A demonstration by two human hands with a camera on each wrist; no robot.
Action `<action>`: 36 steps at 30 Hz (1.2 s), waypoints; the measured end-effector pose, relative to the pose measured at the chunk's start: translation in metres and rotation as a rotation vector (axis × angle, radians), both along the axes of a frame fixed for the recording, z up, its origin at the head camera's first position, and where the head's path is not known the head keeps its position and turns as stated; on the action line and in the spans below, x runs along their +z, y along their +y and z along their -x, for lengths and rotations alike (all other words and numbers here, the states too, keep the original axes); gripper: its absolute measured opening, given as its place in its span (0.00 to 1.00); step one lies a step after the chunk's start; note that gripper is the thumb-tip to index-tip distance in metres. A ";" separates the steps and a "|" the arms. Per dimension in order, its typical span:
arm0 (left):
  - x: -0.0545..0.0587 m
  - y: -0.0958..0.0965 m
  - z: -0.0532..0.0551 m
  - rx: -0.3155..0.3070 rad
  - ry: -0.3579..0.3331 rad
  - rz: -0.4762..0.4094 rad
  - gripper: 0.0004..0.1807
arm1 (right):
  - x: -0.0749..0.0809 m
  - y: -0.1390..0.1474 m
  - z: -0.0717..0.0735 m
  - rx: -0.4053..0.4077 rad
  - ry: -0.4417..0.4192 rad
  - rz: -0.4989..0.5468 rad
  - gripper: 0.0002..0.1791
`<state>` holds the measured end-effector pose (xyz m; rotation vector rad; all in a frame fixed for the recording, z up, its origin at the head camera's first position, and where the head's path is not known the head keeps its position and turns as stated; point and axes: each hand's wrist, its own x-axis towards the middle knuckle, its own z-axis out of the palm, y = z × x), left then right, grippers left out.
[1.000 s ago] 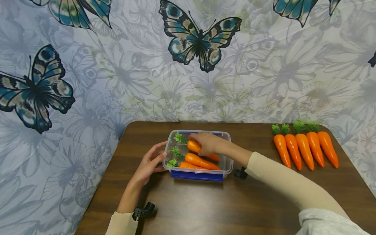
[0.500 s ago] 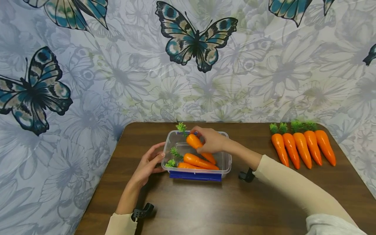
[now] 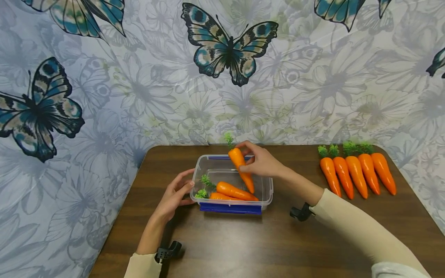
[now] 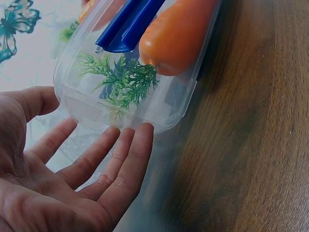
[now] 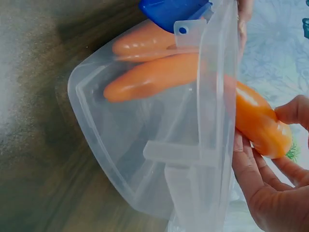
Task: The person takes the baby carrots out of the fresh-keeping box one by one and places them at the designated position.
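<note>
A clear plastic box (image 3: pixel 265 193) with blue clip flaps stands on the table, its top uncovered. Two orange carrots (image 3: pixel 233 190) with green leafy tops lie inside it, leaves toward the left. My right hand (image 3: pixel 262 161) pinches a third carrot (image 3: pixel 237 158) near its thick end; it tilts, leaves up, with its tip still down inside the box. In the right wrist view thumb and fingers grip this carrot (image 5: pixel 260 121) at the box rim. My left hand (image 3: pixel 174 195) rests its straight, spread fingertips against the box's left end, as the left wrist view (image 4: pixel 91 169) confirms.
Several carrots (image 3: pixel 356 175) lie side by side in a row at the table's right, leaves toward the back. The brown wooden table (image 3: pixel 229 243) backs onto a hanging cloth (image 3: pixel 146 77) printed with butterflies and flowers.
My right hand has lifted the held carrot up and slightly to the right, turning it from lying in the box to a steep tilt. The left hand stays at the box's end.
</note>
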<state>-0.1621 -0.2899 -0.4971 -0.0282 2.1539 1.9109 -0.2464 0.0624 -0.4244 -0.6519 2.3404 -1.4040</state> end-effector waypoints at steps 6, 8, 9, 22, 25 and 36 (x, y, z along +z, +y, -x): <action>0.000 0.000 0.000 0.003 0.000 0.005 0.29 | 0.003 0.015 -0.001 -0.052 -0.076 0.118 0.36; -0.001 0.001 0.000 0.001 -0.002 0.007 0.29 | 0.004 0.020 -0.001 -0.070 -0.092 0.139 0.36; -0.001 0.001 0.000 0.001 -0.003 0.007 0.29 | 0.005 0.023 -0.001 -0.077 -0.094 0.146 0.36; 0.000 0.001 0.000 0.005 -0.007 0.008 0.30 | 0.003 0.061 -0.003 -0.135 -0.113 0.192 0.38; 0.000 0.001 -0.001 0.005 -0.003 0.011 0.29 | 0.001 0.070 -0.005 -0.157 -0.118 0.189 0.39; -0.001 0.003 -0.001 -0.001 0.010 0.008 0.30 | -0.013 0.108 -0.017 -0.258 -0.121 0.147 0.39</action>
